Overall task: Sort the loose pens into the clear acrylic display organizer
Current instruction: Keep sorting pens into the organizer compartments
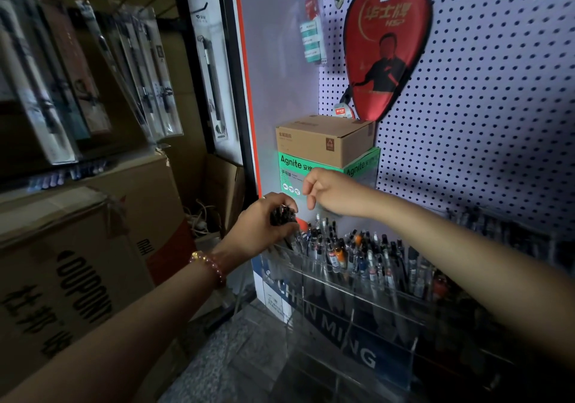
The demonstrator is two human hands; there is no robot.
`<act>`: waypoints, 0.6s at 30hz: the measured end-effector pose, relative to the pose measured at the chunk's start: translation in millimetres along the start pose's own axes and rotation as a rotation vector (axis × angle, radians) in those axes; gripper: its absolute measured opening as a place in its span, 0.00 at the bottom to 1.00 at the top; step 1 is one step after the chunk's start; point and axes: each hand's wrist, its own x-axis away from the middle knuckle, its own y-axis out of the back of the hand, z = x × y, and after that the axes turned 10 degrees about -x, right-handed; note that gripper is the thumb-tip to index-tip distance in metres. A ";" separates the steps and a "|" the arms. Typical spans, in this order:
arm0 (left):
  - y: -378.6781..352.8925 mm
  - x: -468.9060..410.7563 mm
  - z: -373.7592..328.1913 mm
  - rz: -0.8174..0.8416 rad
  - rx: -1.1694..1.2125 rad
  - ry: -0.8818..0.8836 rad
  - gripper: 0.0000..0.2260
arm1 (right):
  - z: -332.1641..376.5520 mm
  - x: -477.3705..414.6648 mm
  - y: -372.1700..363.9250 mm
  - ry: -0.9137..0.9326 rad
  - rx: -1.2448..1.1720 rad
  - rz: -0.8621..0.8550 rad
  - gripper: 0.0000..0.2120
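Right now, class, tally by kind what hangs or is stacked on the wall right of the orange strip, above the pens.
Red racket cover: 1
Hanging packet: 1
Brown box: 1
Green box: 1
Total: 4

Clear acrylic organizer [351,315] gleams glossy and smooth, and the pens [334,253] inside show see-through plastic barrels. Above, a matt brown cardboard box [323,141], and a red cloth racket cover [389,44] hangs on matt perforated pegboard [497,107].
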 end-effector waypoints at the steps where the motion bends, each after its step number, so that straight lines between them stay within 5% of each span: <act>1: 0.4 0.1 -1.0 0.002 -0.014 0.017 0.12 | -0.8 -0.1 3.7 -0.006 -0.010 -0.020 0.13; 7: 10.2 -3.9 -27.1 -0.096 -0.367 -0.001 0.14 | -4.5 13.2 35.0 -0.066 0.058 -0.025 0.10; 10: 11.0 -8.8 -51.9 -0.141 -0.277 -0.075 0.15 | -18.4 23.8 65.4 -0.097 0.060 -0.052 0.10; 18: -22.3 -30.9 -96.7 -0.071 -0.159 -0.222 0.12 | -115.3 60.5 141.8 -0.439 0.258 0.279 0.14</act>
